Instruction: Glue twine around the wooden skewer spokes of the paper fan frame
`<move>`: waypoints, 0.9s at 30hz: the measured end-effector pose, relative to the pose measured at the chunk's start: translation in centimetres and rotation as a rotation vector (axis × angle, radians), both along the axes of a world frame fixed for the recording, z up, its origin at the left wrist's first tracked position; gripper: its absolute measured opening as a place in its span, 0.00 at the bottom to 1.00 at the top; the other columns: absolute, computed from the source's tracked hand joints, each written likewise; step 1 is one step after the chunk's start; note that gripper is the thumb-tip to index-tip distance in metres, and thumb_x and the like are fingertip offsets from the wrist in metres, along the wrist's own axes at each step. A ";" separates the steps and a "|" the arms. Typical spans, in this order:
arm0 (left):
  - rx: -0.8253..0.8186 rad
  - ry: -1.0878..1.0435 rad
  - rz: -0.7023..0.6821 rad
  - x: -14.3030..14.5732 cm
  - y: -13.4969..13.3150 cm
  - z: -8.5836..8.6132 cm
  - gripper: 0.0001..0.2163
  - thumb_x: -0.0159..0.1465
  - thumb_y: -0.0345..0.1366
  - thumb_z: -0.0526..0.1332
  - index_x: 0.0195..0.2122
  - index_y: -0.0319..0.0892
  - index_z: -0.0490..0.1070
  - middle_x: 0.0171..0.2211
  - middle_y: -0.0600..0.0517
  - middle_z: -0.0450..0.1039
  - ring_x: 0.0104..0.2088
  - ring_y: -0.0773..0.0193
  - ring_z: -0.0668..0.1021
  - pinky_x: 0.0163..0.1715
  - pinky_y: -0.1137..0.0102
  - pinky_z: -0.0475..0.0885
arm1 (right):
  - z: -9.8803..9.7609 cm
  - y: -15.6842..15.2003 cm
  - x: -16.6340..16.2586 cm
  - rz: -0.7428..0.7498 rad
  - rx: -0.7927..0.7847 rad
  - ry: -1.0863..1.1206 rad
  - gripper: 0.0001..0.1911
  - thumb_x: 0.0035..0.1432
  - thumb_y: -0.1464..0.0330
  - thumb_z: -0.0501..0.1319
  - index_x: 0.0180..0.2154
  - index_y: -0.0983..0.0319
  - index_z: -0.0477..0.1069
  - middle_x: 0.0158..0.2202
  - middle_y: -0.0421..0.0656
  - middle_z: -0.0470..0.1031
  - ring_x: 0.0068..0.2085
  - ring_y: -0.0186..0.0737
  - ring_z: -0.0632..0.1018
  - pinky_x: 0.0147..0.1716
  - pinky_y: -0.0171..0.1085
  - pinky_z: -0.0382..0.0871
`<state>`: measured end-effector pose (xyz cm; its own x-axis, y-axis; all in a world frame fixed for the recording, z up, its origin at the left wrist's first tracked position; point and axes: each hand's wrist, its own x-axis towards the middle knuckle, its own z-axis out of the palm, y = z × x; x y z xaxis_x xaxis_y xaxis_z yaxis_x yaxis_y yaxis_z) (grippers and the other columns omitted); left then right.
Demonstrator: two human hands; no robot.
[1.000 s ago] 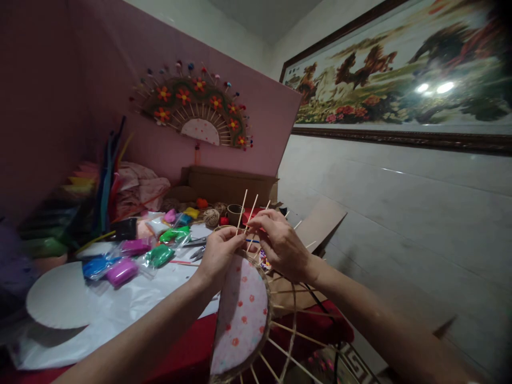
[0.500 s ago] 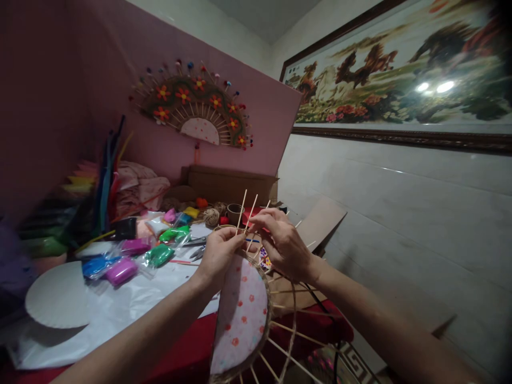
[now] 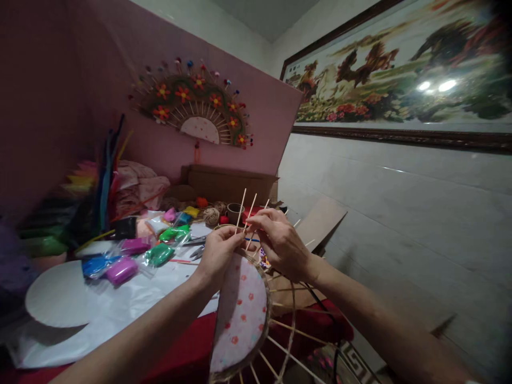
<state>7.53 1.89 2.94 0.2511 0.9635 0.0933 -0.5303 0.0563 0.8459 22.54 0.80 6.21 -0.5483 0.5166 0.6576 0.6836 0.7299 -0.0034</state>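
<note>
Over red cloth (image 3: 180, 346), fan (image 3: 240, 317) stood on end, flat edge left, upper end at both hands. Right hand (image 3: 282, 245) up there, fingertips bunched close; can't tell from my feed if they're pinching anything. Left hand (image 3: 218, 253) I'd call clamped on fan's top end, thumb pressed down. Colored packs (image 3: 122, 271) off to left, twine ball (image 3: 211, 216) beyond hands. Thinnest stuff: sticks (image 3: 240, 210), three poking up between hands.

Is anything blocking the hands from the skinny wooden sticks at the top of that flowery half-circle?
No, nothing visible. The left hand and right hand are both at the sticks, by the top of the flowery half-circle. The colourful packets lie to the left, out of the way.
</note>
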 end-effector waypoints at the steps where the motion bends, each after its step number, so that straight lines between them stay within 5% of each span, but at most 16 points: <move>1: -0.005 0.003 -0.005 0.0 0.0 0.0 0.06 0.49 0.33 0.67 0.25 0.38 0.71 0.18 0.51 0.76 0.17 0.68 0.74 0.18 0.76 0.65 | 0.1 0.0 0.0 0.007 0.003 0.004 0.16 0.57 0.78 0.53 0.48 0.64 0.65 0.41 0.48 0.75 0.49 0.46 0.69 0.48 0.47 0.62; 27: -0.025 -0.033 0.062 0.1 0.4 -0.4 0.08 0.47 0.29 0.67 0.29 0.38 0.70 0.19 0.51 0.77 0.19 0.66 0.76 0.20 0.75 0.68 | 0.6 0.1 -0.8 0.032 0.018 0.011 0.16 0.59 0.76 0.53 0.49 0.66 0.65 0.40 0.48 0.76 0.50 0.44 0.68 0.51 0.45 0.62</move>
<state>7.59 2.27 2.53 0.1878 0.9793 0.0759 -0.5606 0.0435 0.8269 21.76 0.94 6.82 -0.5571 0.4874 0.6724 0.6602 0.7511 0.0026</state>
